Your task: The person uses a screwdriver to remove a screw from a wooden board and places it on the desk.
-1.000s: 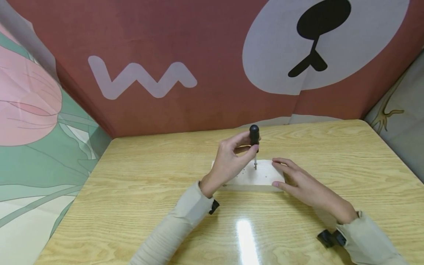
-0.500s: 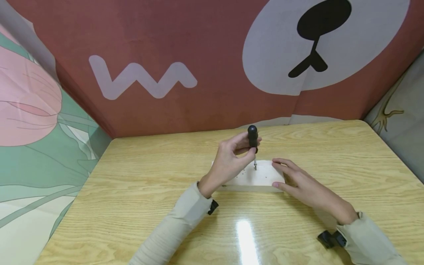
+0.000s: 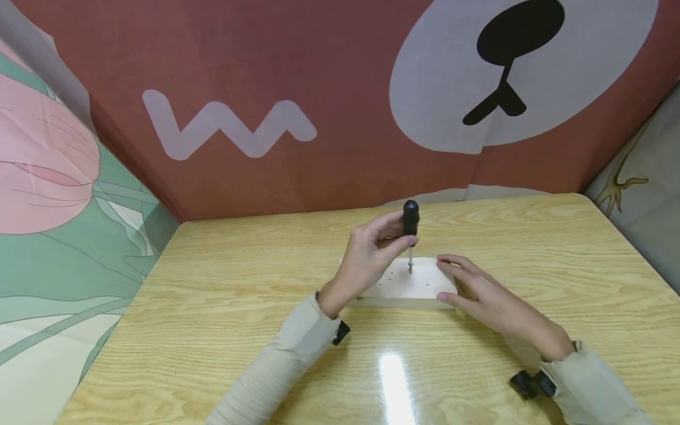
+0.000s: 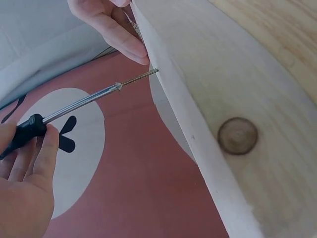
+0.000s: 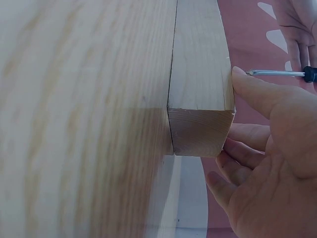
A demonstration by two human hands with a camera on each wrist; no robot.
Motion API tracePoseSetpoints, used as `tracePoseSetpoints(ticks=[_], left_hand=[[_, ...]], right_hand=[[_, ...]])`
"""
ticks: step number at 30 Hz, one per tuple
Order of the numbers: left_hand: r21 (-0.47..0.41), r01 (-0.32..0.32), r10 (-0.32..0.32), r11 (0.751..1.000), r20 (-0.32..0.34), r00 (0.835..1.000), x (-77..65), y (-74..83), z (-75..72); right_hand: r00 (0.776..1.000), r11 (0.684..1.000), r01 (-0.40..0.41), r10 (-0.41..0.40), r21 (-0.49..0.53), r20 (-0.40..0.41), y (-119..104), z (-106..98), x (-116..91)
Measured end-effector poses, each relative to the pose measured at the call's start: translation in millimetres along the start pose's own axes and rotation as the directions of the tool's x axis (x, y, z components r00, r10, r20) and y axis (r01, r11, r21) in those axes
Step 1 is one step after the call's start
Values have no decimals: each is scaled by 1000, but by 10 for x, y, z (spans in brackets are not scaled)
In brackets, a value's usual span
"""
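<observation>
A black-handled screwdriver (image 3: 411, 219) stands nearly upright, its handle between the thumb and fingers of my left hand (image 3: 366, 254). Its shaft meets the head of a screw (image 4: 140, 77), whose threaded length shows above a pale wooden block (image 3: 419, 286). In the left wrist view the screw's point is at the block's top face. My right hand (image 3: 486, 298) rests at the block's right end with fairly straight fingers, the thumb at the near top edge and the fingertips at the far one. Right wrist view: the thumb (image 5: 252, 87) lies along the top edge, close to the screwdriver shaft.
The block lies on a wood-grain table (image 3: 239, 330), with several small holes in its top and a dark knot (image 4: 237, 136) in its side. A reddish printed cloth (image 3: 292, 183) hangs behind the table. Black wrist cameras (image 3: 531, 383) sit below the sleeves.
The screwdriver handle leaned slightly left half a second ago and is back to the right now. My left thumb and fingers have shifted around it. The right hand and block stay put.
</observation>
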State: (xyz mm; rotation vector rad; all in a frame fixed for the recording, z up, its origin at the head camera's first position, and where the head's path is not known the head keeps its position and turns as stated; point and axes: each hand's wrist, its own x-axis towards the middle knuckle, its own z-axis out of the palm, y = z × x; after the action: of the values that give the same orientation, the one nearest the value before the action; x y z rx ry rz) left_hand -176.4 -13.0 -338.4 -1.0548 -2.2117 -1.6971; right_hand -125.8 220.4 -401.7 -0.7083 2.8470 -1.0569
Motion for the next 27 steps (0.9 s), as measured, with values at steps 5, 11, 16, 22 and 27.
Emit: tracePoseSetpoints(ticks=[5,11,16,22,27], left_hand=[[30,-1,2,1000,-29,1000,-7,-6,4],[18,-5,6,1000,-20,1000,-13,-8,-1],[8,-12,12,1000,-5,1000,-10,-10,-9],[2,-6,6,1000,11,1000,-11,-2,-19],[-4,5,-5,1000,19,1000,-11,5,-22]], right_hand=[[1000,1000,1,-1,-4,-1,2,6,-3],[1000,1000,-1,1,-8,-2,3,2,-2],[1000,1000,3,-3,0,-4,7,7,-5],[1000,1000,5,-5,5,-5,15,11,-6],[1000,1000,12,-12,-2,-9,22,12,0]])
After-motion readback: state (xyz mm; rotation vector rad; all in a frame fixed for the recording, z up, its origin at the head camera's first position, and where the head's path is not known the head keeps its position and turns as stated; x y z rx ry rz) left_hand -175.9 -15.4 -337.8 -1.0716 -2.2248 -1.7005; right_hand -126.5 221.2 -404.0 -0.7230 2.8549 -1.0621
